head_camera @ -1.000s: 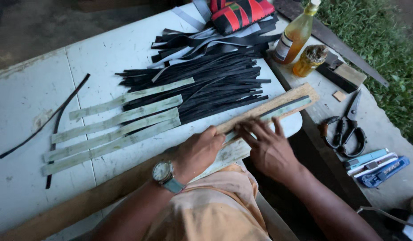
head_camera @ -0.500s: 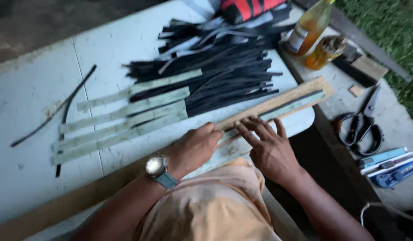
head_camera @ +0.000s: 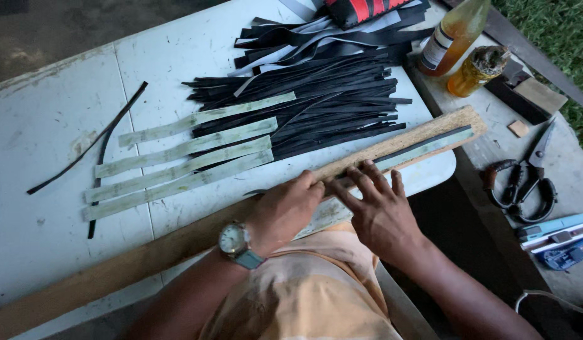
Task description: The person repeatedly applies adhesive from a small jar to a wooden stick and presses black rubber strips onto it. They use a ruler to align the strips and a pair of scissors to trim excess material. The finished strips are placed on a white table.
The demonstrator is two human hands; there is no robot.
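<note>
Head view: left hand (head_camera: 285, 211) lying palm down on a long wooden board (head_camera: 392, 146), fingers (head_camera: 310, 187) loosely curled and close together, pressing flat, gripping nothing. Right hand (head_camera: 381, 211) just beside it, fingers (head_camera: 367, 179) spread and stretched out, tips resting on a pale green strip (head_camera: 430, 146) lying along the board's near edge. Strip running from under the fingertips away to the right, toward the board's far end. Wristwatch (head_camera: 235, 242) on the left wrist. Beyond the board, on the white bench (head_camera: 46, 126), four more pale green strips (head_camera: 184, 160) side by side, next to a heap of black strips (head_camera: 329, 104). Scissors (head_camera: 524, 182) well apart to the right, near two amber bottles (head_camera: 461, 50).
</note>
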